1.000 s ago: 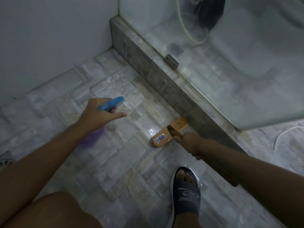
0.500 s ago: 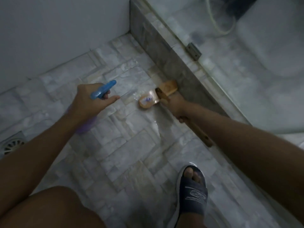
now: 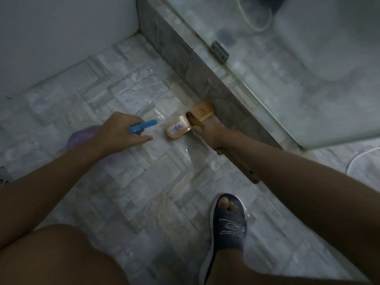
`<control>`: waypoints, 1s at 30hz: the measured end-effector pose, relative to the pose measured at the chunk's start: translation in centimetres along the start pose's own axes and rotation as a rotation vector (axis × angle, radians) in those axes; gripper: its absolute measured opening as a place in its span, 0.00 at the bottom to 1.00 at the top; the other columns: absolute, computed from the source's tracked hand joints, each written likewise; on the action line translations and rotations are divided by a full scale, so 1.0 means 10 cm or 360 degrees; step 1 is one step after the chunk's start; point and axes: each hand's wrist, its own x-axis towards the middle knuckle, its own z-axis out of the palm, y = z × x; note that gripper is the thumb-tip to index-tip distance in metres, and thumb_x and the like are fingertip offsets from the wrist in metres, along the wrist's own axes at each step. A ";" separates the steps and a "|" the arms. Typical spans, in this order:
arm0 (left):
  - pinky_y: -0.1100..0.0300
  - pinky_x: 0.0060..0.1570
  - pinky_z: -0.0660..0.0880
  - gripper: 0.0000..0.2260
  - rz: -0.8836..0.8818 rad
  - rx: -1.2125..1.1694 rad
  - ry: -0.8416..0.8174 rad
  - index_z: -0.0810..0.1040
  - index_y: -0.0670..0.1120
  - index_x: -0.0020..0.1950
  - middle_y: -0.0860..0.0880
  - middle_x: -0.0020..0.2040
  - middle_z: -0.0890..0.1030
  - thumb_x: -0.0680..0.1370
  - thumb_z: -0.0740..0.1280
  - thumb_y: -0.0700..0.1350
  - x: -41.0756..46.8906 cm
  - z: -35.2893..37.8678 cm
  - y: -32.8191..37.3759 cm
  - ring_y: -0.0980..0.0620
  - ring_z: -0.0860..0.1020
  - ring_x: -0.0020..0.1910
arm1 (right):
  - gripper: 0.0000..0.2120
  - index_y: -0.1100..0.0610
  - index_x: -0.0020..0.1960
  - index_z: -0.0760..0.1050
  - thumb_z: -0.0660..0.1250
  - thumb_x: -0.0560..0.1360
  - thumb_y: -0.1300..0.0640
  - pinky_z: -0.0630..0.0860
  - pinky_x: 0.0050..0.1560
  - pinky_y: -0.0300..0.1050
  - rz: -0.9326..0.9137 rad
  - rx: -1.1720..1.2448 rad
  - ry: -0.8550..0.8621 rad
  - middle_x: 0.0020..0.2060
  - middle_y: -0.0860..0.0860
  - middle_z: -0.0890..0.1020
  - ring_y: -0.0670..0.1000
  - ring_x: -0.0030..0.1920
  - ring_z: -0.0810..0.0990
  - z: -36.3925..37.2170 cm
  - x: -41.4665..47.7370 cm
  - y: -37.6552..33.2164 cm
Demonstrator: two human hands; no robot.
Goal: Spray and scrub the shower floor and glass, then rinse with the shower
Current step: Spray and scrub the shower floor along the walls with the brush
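Observation:
My left hand [image 3: 117,134] grips a spray bottle [image 3: 141,126] with a blue trigger head and a purple body, held low over the wet tiled shower floor [image 3: 127,182], nozzle pointing right. Just to its right, a wooden scrub brush [image 3: 190,122] lies head-down on the tiles beside the stone curb [image 3: 197,77]. My right hand [image 3: 209,132] grips the brush's long wooden handle, which runs back under my forearm. The glass panel [image 3: 287,79] stands on the curb at the right.
A metal hinge bracket [image 3: 219,52] clamps the glass to the curb. A white wall closes the back left. My right foot in a dark slide sandal [image 3: 226,229] stands on the tiles, my left knee low left. A floor drain shows at the left edge [image 3: 4,177]. A white hose lies far right.
The brush head has slid along the curb and back toward the curb's foot. My left hand with the spray bottle stays close beside it, lowered toward the tiles.

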 end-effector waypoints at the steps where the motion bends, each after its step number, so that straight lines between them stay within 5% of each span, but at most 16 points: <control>1: 0.52 0.38 0.81 0.14 -0.0021 -0.0054 -0.0019 0.83 0.42 0.41 0.48 0.34 0.82 0.67 0.81 0.51 0.02 0.05 0.07 0.49 0.82 0.33 | 0.19 0.56 0.63 0.74 0.59 0.82 0.43 0.73 0.50 0.42 0.0071 0.0007 -0.0034 0.56 0.55 0.79 0.57 0.54 0.79 0.00 -0.12 0.20; 4: 0.54 0.36 0.78 0.14 -0.0058 -0.0235 -0.0055 0.81 0.43 0.36 0.48 0.31 0.81 0.66 0.82 0.50 0.06 0.17 0.21 0.48 0.81 0.31 | 0.32 0.55 0.52 0.76 0.59 0.72 0.26 0.82 0.52 0.56 0.0366 -0.0050 -0.0194 0.46 0.60 0.83 0.62 0.48 0.84 0.01 -0.33 0.82; 6: 0.52 0.35 0.77 0.15 -0.0108 -0.0351 -0.0054 0.79 0.46 0.32 0.47 0.30 0.80 0.67 0.82 0.52 0.09 0.22 0.25 0.50 0.79 0.29 | 0.27 0.56 0.45 0.74 0.58 0.77 0.30 0.81 0.44 0.53 0.0534 -0.0167 -0.0255 0.35 0.57 0.79 0.61 0.40 0.83 0.01 -0.44 1.11; 9: 0.55 0.34 0.77 0.17 -0.0052 -0.0353 -0.0024 0.76 0.51 0.31 0.50 0.28 0.78 0.67 0.77 0.61 0.09 0.23 0.28 0.55 0.77 0.28 | 0.26 0.57 0.45 0.74 0.58 0.79 0.34 0.80 0.41 0.53 0.0485 -0.0209 -0.0161 0.33 0.55 0.77 0.63 0.41 0.83 0.08 -0.59 1.13; 12: 0.55 0.35 0.78 0.18 0.0066 -0.0265 0.0003 0.79 0.47 0.34 0.52 0.30 0.79 0.68 0.77 0.61 0.10 0.21 0.24 0.53 0.78 0.29 | 0.25 0.55 0.42 0.70 0.57 0.79 0.34 0.73 0.26 0.44 0.0477 -0.0108 -0.0112 0.32 0.55 0.75 0.56 0.28 0.75 0.11 -0.55 0.89; 16: 0.56 0.33 0.77 0.28 -0.0022 -0.0292 0.0030 0.85 0.40 0.42 0.49 0.29 0.78 0.69 0.72 0.67 0.08 0.23 0.21 0.54 0.77 0.28 | 0.25 0.55 0.42 0.70 0.56 0.79 0.33 0.74 0.30 0.46 0.0427 -0.0182 -0.0143 0.34 0.55 0.77 0.55 0.30 0.76 0.12 -0.58 0.95; 21: 0.53 0.36 0.74 0.15 -0.0351 -0.0406 0.0416 0.79 0.39 0.36 0.43 0.32 0.78 0.72 0.78 0.48 0.07 -0.13 0.12 0.55 0.73 0.31 | 0.22 0.55 0.45 0.70 0.57 0.80 0.36 0.71 0.26 0.42 0.0542 -0.0109 -0.0244 0.33 0.54 0.73 0.51 0.27 0.70 0.06 -0.70 1.02; 25: 0.70 0.35 0.70 0.11 -0.0439 -0.0378 0.0780 0.79 0.35 0.42 0.42 0.37 0.77 0.75 0.76 0.41 -0.13 -0.56 -0.07 0.66 0.73 0.30 | 0.22 0.55 0.43 0.69 0.56 0.81 0.37 0.70 0.25 0.41 0.0453 -0.0089 -0.0201 0.34 0.56 0.73 0.53 0.27 0.71 0.06 -0.41 0.49; 27: 0.72 0.36 0.70 0.09 -0.0476 -0.0291 0.0924 0.80 0.39 0.42 0.42 0.37 0.77 0.76 0.75 0.42 -0.25 -0.70 -0.23 0.68 0.73 0.31 | 0.19 0.54 0.44 0.71 0.57 0.83 0.40 0.74 0.25 0.43 0.0267 -0.0115 -0.0118 0.37 0.58 0.77 0.57 0.31 0.77 0.05 -0.11 0.01; 30: 0.66 0.37 0.72 0.09 -0.0574 -0.0202 0.1149 0.76 0.54 0.39 0.51 0.34 0.79 0.77 0.73 0.51 -0.37 -0.90 -0.53 0.68 0.74 0.31 | 0.19 0.59 0.69 0.73 0.61 0.83 0.50 0.78 0.54 0.43 -0.0083 -0.0108 0.0074 0.60 0.61 0.79 0.62 0.60 0.79 0.02 0.58 -0.68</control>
